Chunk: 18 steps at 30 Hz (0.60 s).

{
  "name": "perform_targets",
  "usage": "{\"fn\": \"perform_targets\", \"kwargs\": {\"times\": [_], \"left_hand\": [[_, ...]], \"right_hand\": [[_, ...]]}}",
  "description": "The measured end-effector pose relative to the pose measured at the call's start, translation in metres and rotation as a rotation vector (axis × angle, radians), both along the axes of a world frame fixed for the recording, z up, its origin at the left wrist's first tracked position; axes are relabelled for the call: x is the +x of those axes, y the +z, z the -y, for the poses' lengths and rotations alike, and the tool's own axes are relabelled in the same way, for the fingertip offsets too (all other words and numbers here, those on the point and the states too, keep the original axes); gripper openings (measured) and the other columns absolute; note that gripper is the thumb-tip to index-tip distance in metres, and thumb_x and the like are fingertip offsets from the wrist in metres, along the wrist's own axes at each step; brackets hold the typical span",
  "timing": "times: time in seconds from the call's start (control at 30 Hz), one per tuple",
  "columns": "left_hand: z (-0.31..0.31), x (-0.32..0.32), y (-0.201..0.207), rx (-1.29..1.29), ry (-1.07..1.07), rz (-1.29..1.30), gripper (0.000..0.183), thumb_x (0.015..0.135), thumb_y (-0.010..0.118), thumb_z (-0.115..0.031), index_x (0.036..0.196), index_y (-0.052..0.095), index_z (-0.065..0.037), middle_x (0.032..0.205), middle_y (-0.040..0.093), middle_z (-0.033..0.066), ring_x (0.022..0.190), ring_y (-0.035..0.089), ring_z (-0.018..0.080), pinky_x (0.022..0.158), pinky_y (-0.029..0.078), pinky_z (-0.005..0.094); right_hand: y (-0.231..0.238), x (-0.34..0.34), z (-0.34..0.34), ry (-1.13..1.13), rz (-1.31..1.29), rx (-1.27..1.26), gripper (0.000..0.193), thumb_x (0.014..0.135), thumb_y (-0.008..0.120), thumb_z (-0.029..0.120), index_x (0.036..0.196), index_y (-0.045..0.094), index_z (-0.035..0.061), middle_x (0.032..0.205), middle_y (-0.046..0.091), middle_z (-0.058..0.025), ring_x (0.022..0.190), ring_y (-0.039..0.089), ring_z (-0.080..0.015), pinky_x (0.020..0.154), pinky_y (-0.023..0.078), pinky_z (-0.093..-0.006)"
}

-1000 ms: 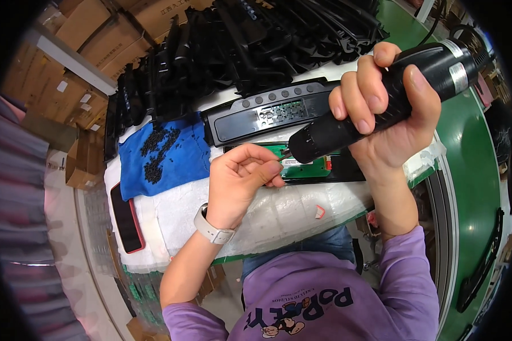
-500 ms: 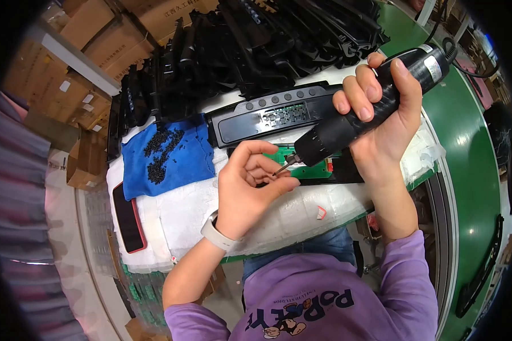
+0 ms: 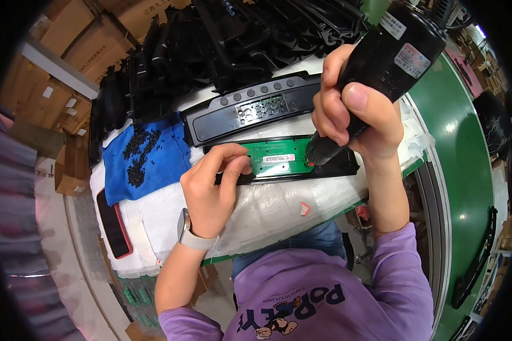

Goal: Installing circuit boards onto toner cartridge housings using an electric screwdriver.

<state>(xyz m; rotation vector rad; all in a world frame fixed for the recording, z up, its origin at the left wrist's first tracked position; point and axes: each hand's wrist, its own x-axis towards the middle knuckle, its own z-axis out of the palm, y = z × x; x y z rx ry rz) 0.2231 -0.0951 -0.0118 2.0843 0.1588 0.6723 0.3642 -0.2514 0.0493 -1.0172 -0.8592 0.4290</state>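
Note:
A black electric screwdriver (image 3: 375,68) is gripped in my right hand (image 3: 358,108), nose tilted down. Its nose meets the right end of a green circuit board (image 3: 276,150), and the bit's tip is hidden there. This board, with a white label across it, lies in a long black plastic housing (image 3: 335,166). My left hand (image 3: 216,176) is at the board's left end, thumb and forefinger pinched together; whatever may be between them is too small to make out. Small black screws (image 3: 139,150) are strewn over a blue cloth (image 3: 116,162) to the left.
Behind the board lies another black housing (image 3: 210,122) with round buttons. Many black plastic parts (image 3: 210,51) are piled at the back. A red-edged phone (image 3: 114,224) rests at the left on the white padded surface (image 3: 256,207). Cardboard boxes (image 3: 62,96) stand far left.
The screwdriver bit has left my left fingertips and now meets the board's right end. My left hand has drawn back left, uncovering the board. The whole view has shifted slightly.

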Motion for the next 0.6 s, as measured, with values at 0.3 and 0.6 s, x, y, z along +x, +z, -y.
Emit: {"fn": "perform_targets", "kwargs": {"times": [0.3, 0.6], "left_hand": [[0.002, 0.003, -0.008, -0.478, -0.196, -0.184, 0.015, 0.092, 0.047, -0.011, 0.092, 0.056, 0.001, 0.062, 0.050, -0.0008, 0.055, 0.044, 0.0044, 0.051, 0.036, 0.0185], [0.003, 0.006, -0.012, -0.680, -0.241, -0.271, 0.012, 0.085, 0.058, -0.003, 0.095, 0.055, 0.001, 0.079, 0.057, 0.0017, 0.071, 0.054, 0.0048, 0.064, 0.047, 0.0187]], "right_hand": [[0.001, -0.003, -0.004, 0.064, 0.089, -0.107, 0.027, 0.073, 0.061, 0.018, 0.080, 0.042, -0.0011, 0.050, 0.045, -0.0052, 0.036, 0.040, -0.0094, 0.035, 0.031, -0.0207], [-0.005, -0.008, -0.006, 0.055, 0.045, -0.030, 0.021, 0.067, 0.068, 0.009, 0.073, 0.050, 0.0009, 0.056, 0.051, -0.0020, 0.046, 0.046, -0.0064, 0.043, 0.037, -0.0196]]}}
